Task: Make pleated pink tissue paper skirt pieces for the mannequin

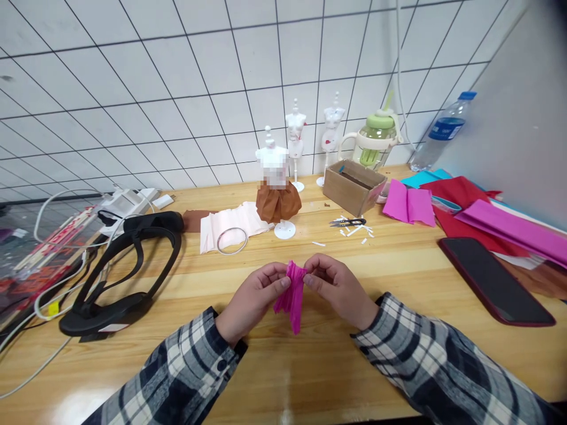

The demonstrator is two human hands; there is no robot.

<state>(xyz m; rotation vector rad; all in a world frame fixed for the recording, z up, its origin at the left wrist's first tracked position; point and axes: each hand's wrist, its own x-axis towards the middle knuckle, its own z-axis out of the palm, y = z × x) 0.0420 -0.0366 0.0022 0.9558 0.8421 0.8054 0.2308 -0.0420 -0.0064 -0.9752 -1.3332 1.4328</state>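
left hand (250, 295) is pinching the magenta fabric piece (293, 301) along its left side, thumb pressing on the front, fingers curling in behind; gap narrow, closing on the fabric. right hand (339, 289) is gripping the top right corner of the same piece between thumb and fingertips, other fingers curling in; also narrow. both hands are holding this 1 piece, just beside each other, above the near middle of the wooden table (305, 378). the piece is bunching into folds at the top, lower end hanging loose below the fingers. 2 plaid sleeves (190, 360) are covering the wrists.

beyond the hands, a white mannequin (271, 156) is wearing a brown skirt (279, 202), and 2 more mannequins (295, 127) are standing behind it. black snips (352, 222) are lying among white scraps (354, 231), near a cardboard box (354, 188). a ring (232, 253) is resting partly on pale pink fabric (212, 230), left of the skirt. on the right, a dark phone (494, 280) is lying near red fabric (469, 221). on the left, a black strap frame (166, 268) is sitting beside white cables (57, 307).
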